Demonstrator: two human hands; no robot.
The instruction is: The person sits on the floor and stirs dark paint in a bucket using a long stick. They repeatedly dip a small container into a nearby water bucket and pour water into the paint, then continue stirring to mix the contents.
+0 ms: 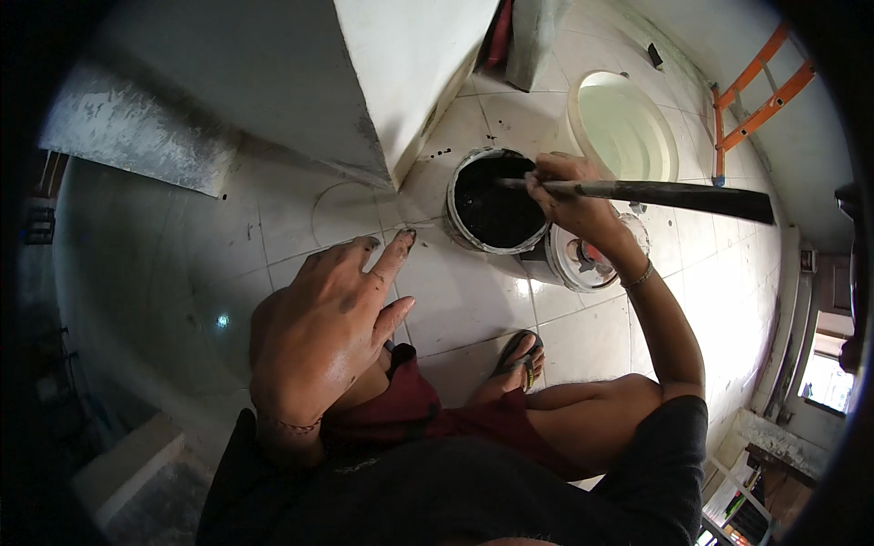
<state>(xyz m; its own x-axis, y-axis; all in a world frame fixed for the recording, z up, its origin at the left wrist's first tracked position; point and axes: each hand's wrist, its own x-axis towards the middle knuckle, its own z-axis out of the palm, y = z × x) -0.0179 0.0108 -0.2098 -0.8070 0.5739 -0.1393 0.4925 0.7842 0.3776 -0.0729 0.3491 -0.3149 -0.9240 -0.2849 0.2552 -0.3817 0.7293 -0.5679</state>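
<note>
One long, slender tool (687, 197), grey along its shaft and black toward its broad outer end, lay in the grip of the right hand (569, 189), whose fingers were curled closed around it. Its blurred inner end was over the mouth of a round, open bucket with a pale, smeared rim (453, 218), and its black end pointed out to the right. Dark, near-black material (492, 205) filled much of the bucket's visible inside; whether the tool touched it could not be told.

The left hand (337, 300) was open above the pale tiled floor (455, 314), back upward, its fingers partly spread and smudged dark at the tips; nothing showed in its hold.

Just beside the open bucket, partly beneath the right forearm, stood a white lidded bucket (569, 270) with red and dark marks on top. Beyond it sat a round white basin (669, 132) of pale, greenish liquid. An orange ladder (767, 107) stood farther off to the right, near the wall. Below, a foot wore a dark flip-flop (507, 353).
</note>
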